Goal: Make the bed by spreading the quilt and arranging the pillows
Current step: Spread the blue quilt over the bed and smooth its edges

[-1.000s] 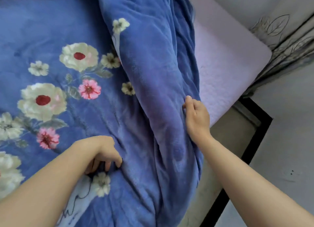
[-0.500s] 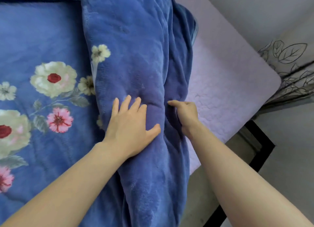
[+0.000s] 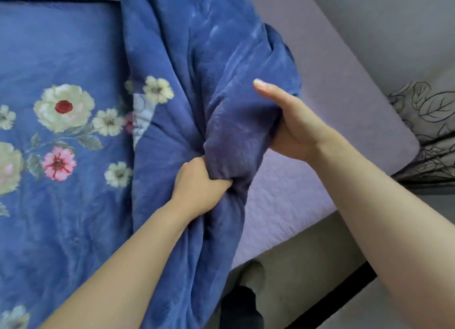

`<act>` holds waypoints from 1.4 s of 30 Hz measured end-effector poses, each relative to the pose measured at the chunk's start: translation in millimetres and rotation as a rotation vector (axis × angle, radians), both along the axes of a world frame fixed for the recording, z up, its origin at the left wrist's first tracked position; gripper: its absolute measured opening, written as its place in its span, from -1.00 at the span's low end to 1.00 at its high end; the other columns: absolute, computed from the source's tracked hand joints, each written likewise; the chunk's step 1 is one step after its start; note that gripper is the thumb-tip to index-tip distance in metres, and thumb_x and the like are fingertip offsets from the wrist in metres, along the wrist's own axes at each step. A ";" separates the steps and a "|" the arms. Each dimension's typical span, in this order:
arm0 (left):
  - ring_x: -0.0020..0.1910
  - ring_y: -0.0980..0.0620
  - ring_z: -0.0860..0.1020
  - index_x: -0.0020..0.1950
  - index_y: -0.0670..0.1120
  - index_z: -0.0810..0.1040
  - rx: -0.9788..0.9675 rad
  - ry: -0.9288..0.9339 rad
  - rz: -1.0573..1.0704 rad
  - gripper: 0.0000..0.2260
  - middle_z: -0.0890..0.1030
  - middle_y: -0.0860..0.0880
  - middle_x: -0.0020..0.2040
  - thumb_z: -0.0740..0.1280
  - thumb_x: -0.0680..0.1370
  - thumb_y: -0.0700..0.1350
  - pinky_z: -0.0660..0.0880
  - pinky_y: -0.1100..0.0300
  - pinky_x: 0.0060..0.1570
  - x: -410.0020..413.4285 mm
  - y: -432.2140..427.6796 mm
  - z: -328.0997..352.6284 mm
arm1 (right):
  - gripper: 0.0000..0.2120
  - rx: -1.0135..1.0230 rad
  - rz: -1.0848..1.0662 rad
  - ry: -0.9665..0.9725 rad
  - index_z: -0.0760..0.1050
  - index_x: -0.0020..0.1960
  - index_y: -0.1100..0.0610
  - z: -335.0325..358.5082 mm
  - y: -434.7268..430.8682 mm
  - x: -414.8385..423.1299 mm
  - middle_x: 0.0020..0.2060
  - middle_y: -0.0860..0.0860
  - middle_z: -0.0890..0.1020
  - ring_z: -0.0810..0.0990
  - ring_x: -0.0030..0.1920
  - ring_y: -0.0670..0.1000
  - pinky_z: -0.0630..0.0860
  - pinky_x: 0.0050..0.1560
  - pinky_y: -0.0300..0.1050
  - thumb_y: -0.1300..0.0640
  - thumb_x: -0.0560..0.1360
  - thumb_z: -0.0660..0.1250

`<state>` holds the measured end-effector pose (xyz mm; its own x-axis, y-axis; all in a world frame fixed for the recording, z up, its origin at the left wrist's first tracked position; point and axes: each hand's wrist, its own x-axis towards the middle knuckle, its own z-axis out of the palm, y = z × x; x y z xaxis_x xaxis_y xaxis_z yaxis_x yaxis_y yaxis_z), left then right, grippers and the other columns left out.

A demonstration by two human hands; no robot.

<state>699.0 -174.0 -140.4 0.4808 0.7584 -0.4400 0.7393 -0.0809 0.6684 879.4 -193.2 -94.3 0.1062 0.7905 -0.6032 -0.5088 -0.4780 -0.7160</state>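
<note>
1. The blue flowered quilt [image 3: 73,45] lies flat over the bed from 7 to 11 o'clock. Its plain blue folded edge [image 3: 234,136] runs as a thick roll from 12 o'clock down through the middle to 6 o'clock.
2. The left hand [image 3: 199,181], just below the centre, is clenched in a fist round a bunch of that roll. Half a second ago it lay flat on the roll with straight fingers.
3. The right hand [image 3: 290,124], toward 3 o'clock from the left hand, grips the roll from its outer side. Its thumb [image 3: 264,87] lies straight on top and points toward 11 o'clock, while its fingers are hidden under the cloth. Earlier it only touched the edge of the fold, lower and closer to the left hand.
4. Between the two hands the roll is now pinched and puckered into a raised hump, where before it lay smooth.
5. The lilac sheet [image 3: 332,95] shows bare from 1 to 4 o'clock, beside the roll, and more of it shows below the right hand than before.
6. A leaf-patterned curtain [image 3: 430,112] hangs at 3 o'clock, past the corner of the bed.
7. The black bed frame [image 3: 349,294] crosses at 5 o'clock, under the right forearm.
</note>
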 end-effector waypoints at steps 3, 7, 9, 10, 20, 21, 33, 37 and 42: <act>-0.43 0.10 0.49 -0.40 -0.14 0.47 -0.238 -0.161 -0.065 -0.84 0.52 0.06 -0.47 0.43 0.20 -0.13 0.44 0.17 -0.40 18.6 -15.0 17.6 | -0.47 -0.146 0.033 -0.067 0.58 0.18 0.15 0.7 -3.0 15.3 0.02 0.04 0.71 0.68 0.05 0.00 0.54 0.20 -0.03 -0.15 0.35 0.48; -0.41 0.11 0.41 -0.41 -0.16 0.46 -0.572 -0.423 -0.032 -0.87 0.46 -0.02 -0.45 0.37 0.14 -0.32 0.38 0.22 -0.40 56.9 -58.3 31.3 | -0.94 -0.118 -0.094 -0.313 0.59 -0.18 0.17 10.3 -51.0 49.9 -0.30 0.07 0.62 0.60 -0.29 0.00 0.56 -0.21 -0.14 0.19 0.36 0.42; -0.40 0.13 0.41 -0.39 -0.12 0.48 -0.676 -0.447 -0.224 -0.83 0.47 0.05 -0.44 0.36 0.15 -0.36 0.38 0.28 -0.40 82.9 -89.5 34.2 | -0.85 -0.184 -0.266 -0.257 0.53 -0.15 0.23 18.9 -110.0 82.3 -0.34 0.13 0.53 0.55 -0.34 0.03 0.51 -0.34 -0.21 0.16 0.34 0.32; -0.41 0.17 0.40 -0.38 -0.09 0.47 -0.707 -0.430 -0.325 -0.78 0.46 0.10 -0.45 0.38 0.18 -0.38 0.36 0.29 -0.40 94.9 -105.6 33.2 | -0.78 -0.216 -0.314 -0.206 0.51 -0.14 0.26 22.2 -145.3 94.6 -0.37 0.15 0.51 0.53 -0.36 0.06 0.51 -0.38 -0.24 0.13 0.31 0.29; 0.56 -0.01 -0.16 0.53 -0.14 0.17 -0.283 0.204 -1.011 -0.26 -0.11 -0.14 0.59 0.35 0.45 0.12 -0.20 0.14 0.47 111.3 -192.0 -61.6 | -0.73 -0.692 -0.807 -0.242 0.58 -0.05 0.24 -105.6 -274.5 94.6 -0.14 0.10 0.63 0.60 -0.15 0.07 0.51 -0.28 -0.19 0.38 0.27 0.31; 0.56 -0.03 -0.08 0.49 -0.12 0.26 -0.283 0.210 -1.001 -0.32 -0.01 -0.15 0.58 0.29 0.44 0.14 -0.11 0.09 0.48 115.3 -192.1 -59.6 | -0.66 -0.670 -0.766 -0.186 0.60 0.01 0.24 -102.9 -285.6 98.0 -0.11 0.10 0.66 0.62 -0.09 0.11 0.54 -0.26 -0.18 0.37 0.25 0.32; 0.12 -0.05 0.47 0.50 0.25 0.11 0.233 0.033 -0.418 -0.37 0.52 0.04 0.10 0.30 0.49 0.07 0.43 0.10 -0.16 207.0 -124.0 -55.8 | -0.80 -0.247 -0.859 -0.198 0.66 0.00 0.19 -65.5 -233.6 197.3 -0.13 0.05 0.73 0.70 -0.08 0.07 0.61 -0.08 -0.08 0.10 0.44 0.40; -0.03 -0.04 0.38 0.54 0.24 0.06 0.376 0.095 -0.484 -0.32 0.42 -0.01 -0.02 0.26 0.46 0.13 0.43 0.07 -0.13 230.2 -127.9 -65.3 | -0.89 -0.322 -1.025 -1.112 0.58 -0.12 0.23 -39.4 -300.8 182.0 -0.26 -0.02 0.65 0.64 -0.21 -0.08 0.51 -0.19 -0.24 0.27 0.36 0.35; 0.44 -0.43 0.09 0.47 0.11 0.35 0.505 0.214 -0.631 -0.34 0.25 -0.33 0.42 0.19 0.33 0.10 0.18 -0.34 0.35 241.5 -154.2 -88.3 | -0.80 -0.891 -0.534 -1.032 0.51 -0.08 0.29 -120.8 -379.8 173.8 -0.16 0.32 0.63 0.61 -0.07 0.33 0.34 -0.20 -0.07 0.14 0.44 0.31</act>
